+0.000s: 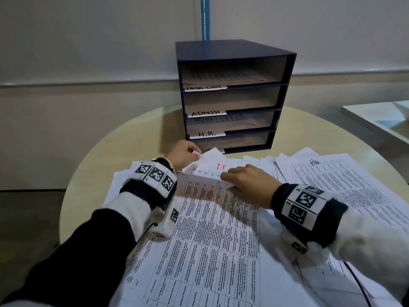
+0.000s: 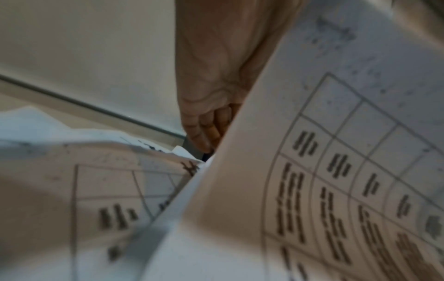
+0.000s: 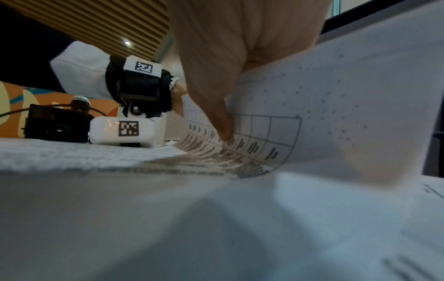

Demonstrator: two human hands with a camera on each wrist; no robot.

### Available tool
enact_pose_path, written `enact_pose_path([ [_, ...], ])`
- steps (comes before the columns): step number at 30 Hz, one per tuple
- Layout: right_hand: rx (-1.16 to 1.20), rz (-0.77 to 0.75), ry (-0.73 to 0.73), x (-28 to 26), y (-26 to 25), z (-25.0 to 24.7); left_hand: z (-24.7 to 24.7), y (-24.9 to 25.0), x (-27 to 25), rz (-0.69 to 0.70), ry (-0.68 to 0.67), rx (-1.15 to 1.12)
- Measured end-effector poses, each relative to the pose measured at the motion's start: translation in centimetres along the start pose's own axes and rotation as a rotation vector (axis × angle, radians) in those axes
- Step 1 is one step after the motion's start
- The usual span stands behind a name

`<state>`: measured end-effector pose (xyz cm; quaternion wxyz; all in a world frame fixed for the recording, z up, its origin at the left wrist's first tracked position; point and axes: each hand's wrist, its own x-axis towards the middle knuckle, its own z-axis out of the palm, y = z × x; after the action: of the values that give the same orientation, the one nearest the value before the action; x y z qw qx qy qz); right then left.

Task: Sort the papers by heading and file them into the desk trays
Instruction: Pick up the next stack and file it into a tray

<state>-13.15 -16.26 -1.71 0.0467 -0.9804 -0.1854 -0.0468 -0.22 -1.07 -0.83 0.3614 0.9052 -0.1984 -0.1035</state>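
Observation:
A dark blue tray unit (image 1: 290, 69) stands at the back of the round table (image 1: 132, 140), with slots labelled TASK LIST, ADMIN and H.R.; the lowest label is hidden behind my left hand. Printed table sheets (image 1: 210, 240) cover the near half. My left hand (image 1: 195, 152) pinches a white paper corner just before the lowest slot; its fingers (image 2: 206, 133) lie behind a raised sheet (image 2: 336, 152). My right hand (image 1: 225, 177) grips the curled-back top edge of a sheet (image 1: 199, 187), thumb (image 3: 223, 125) on the printed side. Beneath shows a sheet headed IT (image 1: 221, 166) in red.
More sheets fan out to the right, one with a handwritten heading (image 1: 314, 162). A black cable (image 1: 358, 282) runs over the papers at the lower right. A second pale table (image 1: 376, 116) stands at the right edge. A blue pole (image 1: 204, 18) rises behind the tray unit.

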Motion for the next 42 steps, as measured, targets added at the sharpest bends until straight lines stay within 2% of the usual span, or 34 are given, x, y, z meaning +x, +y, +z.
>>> enact_pose_path([
  [5,-0.078,0.136,0.047,-0.1,0.2,0.0,-0.5,0.6,-0.6,0.112,-0.018,-0.059],
  [9,-0.077,0.282,0.042,-0.1,-0.2,-0.4,-1.4,1.0,-1.5,0.162,-0.068,-0.425],
  [11,-0.063,0.320,0.027,-0.1,0.0,-0.3,-1.8,1.0,-1.8,0.154,-0.128,-0.556],
  [15,0.025,0.348,0.036,-0.4,0.0,-1.0,-1.9,0.9,-2.4,0.112,-0.268,-0.622],
  [19,0.143,0.430,0.150,-0.7,0.8,-2.7,-1.8,0.3,-2.5,0.099,-0.296,-0.709],
  [22,0.196,0.473,0.259,-0.3,1.8,-4.1,-0.9,0.6,-3.4,0.057,-0.309,-0.684],
  [24,0.230,0.467,0.337,0.1,2.0,-5.0,-0.1,1.4,-4.0,0.037,-0.211,-0.643],
  [27,0.250,0.530,0.533,-0.1,2.3,-6.2,0.1,2.9,-4.4,0.000,0.028,-0.748],
  [30,0.246,0.731,0.681,-1.1,3.7,-6.9,-1.2,4.3,-4.0,0.103,0.247,-0.703],
  [32,0.438,0.782,0.686,-1.6,4.7,-7.2,-2.3,5.4,-4.2,0.156,0.331,-0.738],
  [35,0.898,0.633,0.735,-1.3,5.5,-8.3,-3.9,7.2,-4.4,0.267,0.419,-0.788],
  [38,0.886,0.541,0.995,-0.5,5.7,-10.1,-5.0,9.4,-4.6,0.410,0.468,-0.817],
  [42,0.955,0.435,1.137,-0.3,5.1,-11.6,-6.1,10.8,-4.9,0.481,0.464,-0.836],
])
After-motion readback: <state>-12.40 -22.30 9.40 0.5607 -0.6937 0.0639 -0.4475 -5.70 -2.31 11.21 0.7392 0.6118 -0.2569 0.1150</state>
